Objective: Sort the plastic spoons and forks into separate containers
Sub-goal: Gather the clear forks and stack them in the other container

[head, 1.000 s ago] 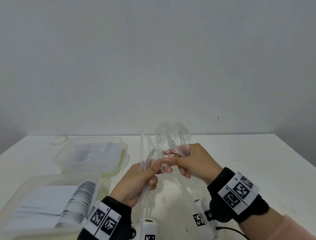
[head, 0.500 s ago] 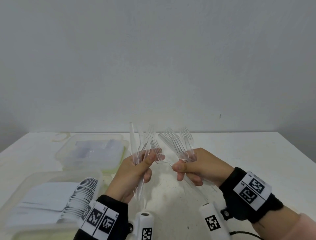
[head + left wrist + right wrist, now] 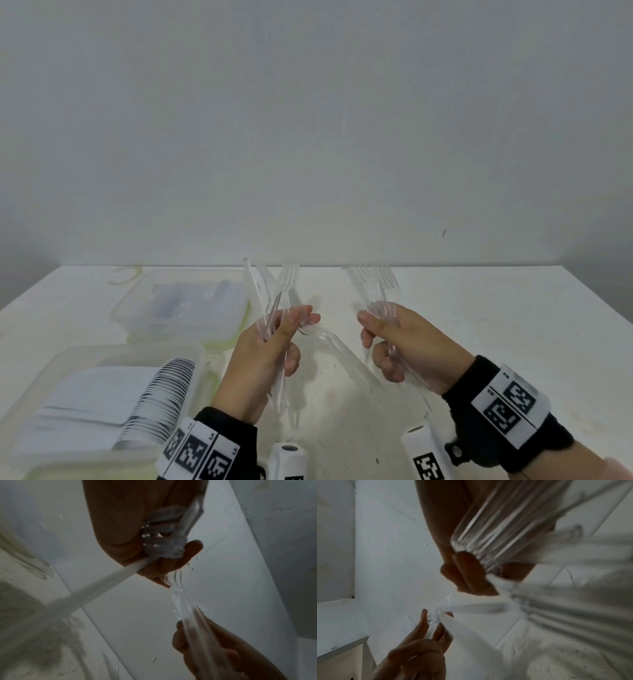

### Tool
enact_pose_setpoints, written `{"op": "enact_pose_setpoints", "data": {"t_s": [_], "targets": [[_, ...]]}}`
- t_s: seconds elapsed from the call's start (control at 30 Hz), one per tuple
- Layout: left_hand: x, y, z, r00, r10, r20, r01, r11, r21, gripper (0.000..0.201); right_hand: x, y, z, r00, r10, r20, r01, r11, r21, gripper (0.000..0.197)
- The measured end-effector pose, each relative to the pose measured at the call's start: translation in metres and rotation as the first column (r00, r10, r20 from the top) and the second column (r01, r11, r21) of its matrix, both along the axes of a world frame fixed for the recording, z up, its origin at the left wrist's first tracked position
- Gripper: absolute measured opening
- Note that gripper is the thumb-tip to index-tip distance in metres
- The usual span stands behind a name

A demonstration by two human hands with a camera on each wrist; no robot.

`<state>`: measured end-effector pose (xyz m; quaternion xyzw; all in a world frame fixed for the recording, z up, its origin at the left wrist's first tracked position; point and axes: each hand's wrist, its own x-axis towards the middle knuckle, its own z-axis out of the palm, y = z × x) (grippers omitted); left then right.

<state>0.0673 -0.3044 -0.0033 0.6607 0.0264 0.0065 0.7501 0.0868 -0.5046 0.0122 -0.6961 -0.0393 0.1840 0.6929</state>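
In the head view my left hand [image 3: 301,320] grips several clear plastic utensils [image 3: 270,294] that point upward, a fork head among them. Thumb and finger also pinch one more clear fork [image 3: 329,342], whose handle slants down to the right. My right hand [image 3: 371,329] grips a bundle of clear forks [image 3: 373,279], tines up and back. The hands are apart above the table. The left wrist view shows the left hand [image 3: 173,563] wrapped round the handle ends [image 3: 159,543]. In the right wrist view the right hand [image 3: 467,577] holds ribbed clear handles [image 3: 488,534].
Two translucent plastic containers stand at the left on the white table [image 3: 496,325]. The far container [image 3: 130,301] holds clear cutlery. The near container [image 3: 195,349] holds a packed row of white spoons [image 3: 157,401]. A plain grey wall rises behind the table.
The hands were together a second ago and have drawn apart. The left hand came away leftward pinching a fork from the right hand's bundle; the right hand moved right.
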Motion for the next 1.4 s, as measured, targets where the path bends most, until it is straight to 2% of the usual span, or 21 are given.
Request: {"op": "enact_pose_setpoints", "data": {"t_s": [0.1, 0.27, 0.4, 0.47, 0.57, 0.63, 0.7, 0.77, 0.9, 1.03, 1.13, 1.27, 1.33, 1.4], "targets": [[-0.001, 0.0, 0.001, 1.0, -0.001, -0.004, 0.001, 1.0, -0.021, 0.038, -0.001, 0.003, 0.001, 0.999, 0.018, 0.04, -0.017, 1.0, -0.015, 0.02], [-0.005, -0.003, 0.003, 0.999, -0.034, 0.016, 0.034, 0.999, 0.014, 0.037, -0.009, 0.011, 0.003, 0.978, 0.144, 0.153, -0.109, 0.971, -0.214, 0.022], [-0.011, -0.005, 0.004, 0.996, -0.046, 0.071, 0.039, 0.993, 0.109, 0.037, -0.011, 0.014, 0.0, 0.973, 0.208, 0.101, -0.191, 0.969, -0.155, 0.019], [-0.011, -0.004, 0.003, 0.995, -0.032, 0.099, 0.019, 0.991, 0.129, 0.036, -0.009, 0.014, -0.001, 0.984, 0.167, 0.064, -0.16, 0.982, -0.103, 0.015], [-0.011, 0.0, 0.001, 0.995, -0.03, 0.096, 0.019, 0.992, 0.122, 0.043, -0.003, 0.013, 0.002, 0.999, 0.005, 0.042, -0.006, 1.0, 0.005, 0.026], [-0.012, 0.001, 0.0, 0.991, -0.11, 0.077, 0.097, 0.984, 0.152, 0.049, 0.004, 0.013, 0.007, 0.993, -0.102, 0.062, 0.097, 0.992, 0.086, 0.029], [-0.013, 0.001, -0.001, 0.979, -0.198, 0.041, 0.185, 0.961, 0.208, 0.047, 0.009, 0.014, 0.012, 0.981, -0.169, 0.097, 0.156, 0.979, 0.128, 0.019], [-0.014, -0.001, -0.001, 0.965, -0.262, 0.01, 0.252, 0.94, 0.229, 0.041, 0.012, 0.017, 0.013, 0.971, -0.206, 0.122, 0.186, 0.971, 0.152, 0.013], [-0.017, -0.005, 0.001, 0.928, -0.372, -0.012, 0.36, 0.888, 0.286, 0.036, 0.014, 0.021, 0.008, 0.959, -0.251, 0.127, 0.231, 0.96, 0.158, 0.013], [-0.018, -0.005, 0.001, 0.9, -0.436, -0.022, 0.426, 0.866, 0.262, 0.04, 0.013, 0.023, 0.004, 0.953, -0.274, 0.129, 0.254, 0.956, 0.147, 0.012], [-0.018, -0.006, 0.001, 0.928, -0.371, -0.047, 0.373, 0.91, 0.183, 0.047, 0.013, 0.02, 0.006, 0.946, -0.284, 0.157, 0.261, 0.953, 0.152, 0.009], [-0.014, -0.005, -0.001, 0.97, -0.235, -0.057, 0.241, 0.962, 0.131, 0.048, 0.015, 0.014, 0.007, 0.932, -0.31, 0.189, 0.292, 0.949, 0.116, 0.02], [-0.011, -0.003, -0.003, 0.984, -0.17, -0.055, 0.176, 0.977, 0.121, 0.046, 0.013, 0.014, 0.008, 0.947, -0.257, 0.191, 0.242, 0.965, 0.099, 0.018], [-0.008, -0.002, -0.002, 0.983, -0.17, -0.066, 0.176, 0.98, 0.093, 0.044, 0.01, 0.016, 0.007, 0.968, -0.177, 0.179, 0.166, 0.983, 0.075, 0.013]]}}
